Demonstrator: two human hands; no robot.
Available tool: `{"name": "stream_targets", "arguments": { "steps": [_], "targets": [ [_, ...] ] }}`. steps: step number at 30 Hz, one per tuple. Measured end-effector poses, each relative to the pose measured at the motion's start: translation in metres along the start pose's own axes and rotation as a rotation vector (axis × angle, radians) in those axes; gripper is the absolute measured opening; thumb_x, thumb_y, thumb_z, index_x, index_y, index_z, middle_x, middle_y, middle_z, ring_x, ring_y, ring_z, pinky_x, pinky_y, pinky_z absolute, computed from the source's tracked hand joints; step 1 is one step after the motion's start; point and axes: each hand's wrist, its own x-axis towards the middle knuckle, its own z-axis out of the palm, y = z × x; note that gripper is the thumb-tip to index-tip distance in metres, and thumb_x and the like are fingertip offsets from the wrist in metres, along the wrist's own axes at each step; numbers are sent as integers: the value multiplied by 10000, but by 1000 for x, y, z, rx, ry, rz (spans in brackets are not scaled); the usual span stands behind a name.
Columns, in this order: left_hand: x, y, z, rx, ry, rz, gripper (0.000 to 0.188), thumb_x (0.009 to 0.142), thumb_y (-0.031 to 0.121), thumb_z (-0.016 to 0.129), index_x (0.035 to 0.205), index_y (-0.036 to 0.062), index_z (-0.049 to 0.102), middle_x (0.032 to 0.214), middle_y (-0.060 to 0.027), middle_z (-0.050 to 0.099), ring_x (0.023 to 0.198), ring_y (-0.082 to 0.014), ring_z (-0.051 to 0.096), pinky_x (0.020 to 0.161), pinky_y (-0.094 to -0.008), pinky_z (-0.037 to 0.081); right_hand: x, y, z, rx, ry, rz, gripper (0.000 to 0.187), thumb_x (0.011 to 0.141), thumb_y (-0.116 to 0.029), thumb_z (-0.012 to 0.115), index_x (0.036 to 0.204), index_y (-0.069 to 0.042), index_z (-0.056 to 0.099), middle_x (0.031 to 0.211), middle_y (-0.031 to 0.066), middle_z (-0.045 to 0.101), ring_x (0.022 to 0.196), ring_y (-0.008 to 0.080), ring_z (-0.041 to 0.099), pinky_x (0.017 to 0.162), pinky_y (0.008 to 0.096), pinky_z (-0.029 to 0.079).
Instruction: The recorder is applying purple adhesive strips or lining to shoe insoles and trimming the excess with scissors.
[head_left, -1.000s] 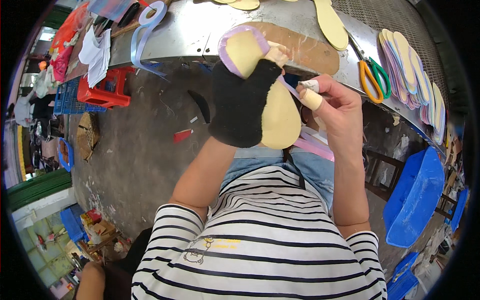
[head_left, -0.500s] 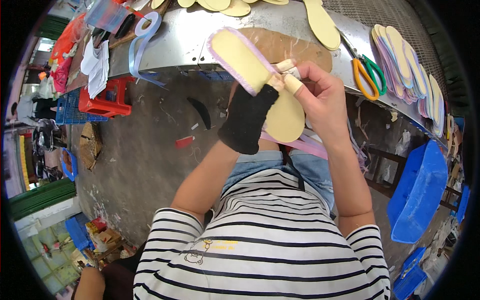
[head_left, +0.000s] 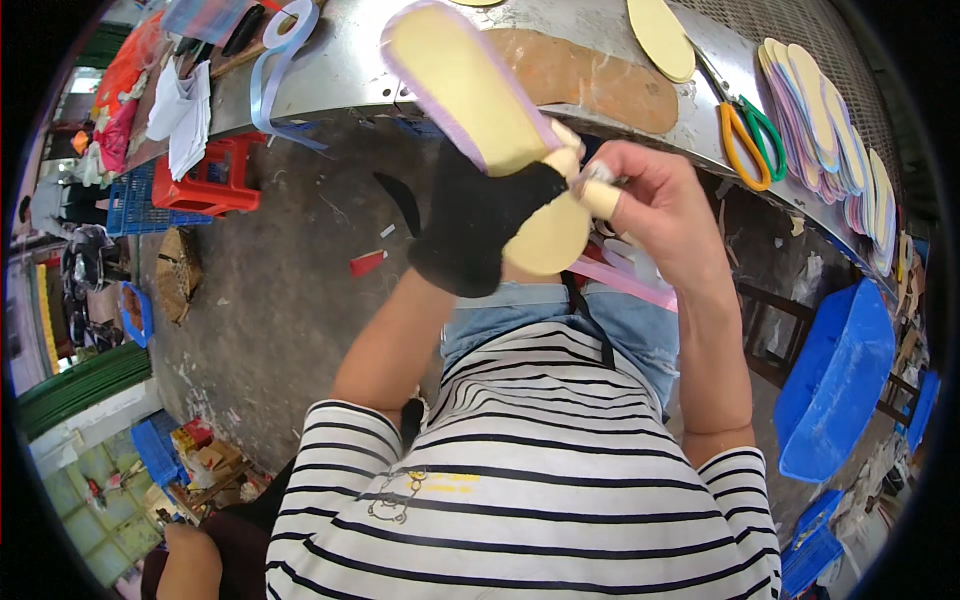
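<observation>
My left hand (head_left: 485, 220), in a black fingerless glove, is closed round the middle of a pale yellow insole (head_left: 455, 85). Lilac binding runs along the insole's upper edge; its lower end, under the glove, shows bare yellow. Close against the insole's right edge, my right hand (head_left: 660, 200) has thumb and fingers pinched together, with pale tape wrapped on the fingertips. What lies in that pinch is too small to make out. A pinkish-lilac strip (head_left: 625, 285) hangs across my lap below the insole.
On the metal table lie a brown sole-shaped sheet (head_left: 590, 82), a loose yellow insole (head_left: 660, 42), scissors (head_left: 742, 145) with orange and green handles, and stacked insoles (head_left: 815, 110). A pale blue ribbon roll (head_left: 290, 25) sits left. A red stool (head_left: 215, 180) and blue tub (head_left: 835, 380) stand below.
The insole and my left hand have shifted left and slightly up. My right hand has moved a little right and down, its fingers still pinched near the insole's edge.
</observation>
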Motion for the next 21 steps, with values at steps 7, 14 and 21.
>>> {"name": "stream_targets", "arguments": {
  "steps": [7,14,21],
  "targets": [
    [-31,4,-36,-390,-158,-623,218,812,209,610,929,29,571,797,-38,580,706,-121,578,638,-246,482,42,10,-110,-890,333,-339,211,791,-150,595,914,20,616,784,81,642,710,156,585,650,295,462],
    [-50,12,-47,-722,73,-570,207,814,237,597,910,54,582,1077,-57,599,750,-119,592,631,-243,493,31,7,-172,-1703,475,-130,318,728,-194,606,960,22,589,830,231,607,785,368,598,699,431,452],
    [-45,14,-25,-1009,57,-413,211,858,237,551,980,65,541,1194,-83,541,921,-250,599,737,-340,524,14,-3,-164,-1672,552,67,382,667,-286,633,805,64,567,691,244,568,687,381,579,632,420,450]
  ]
}}
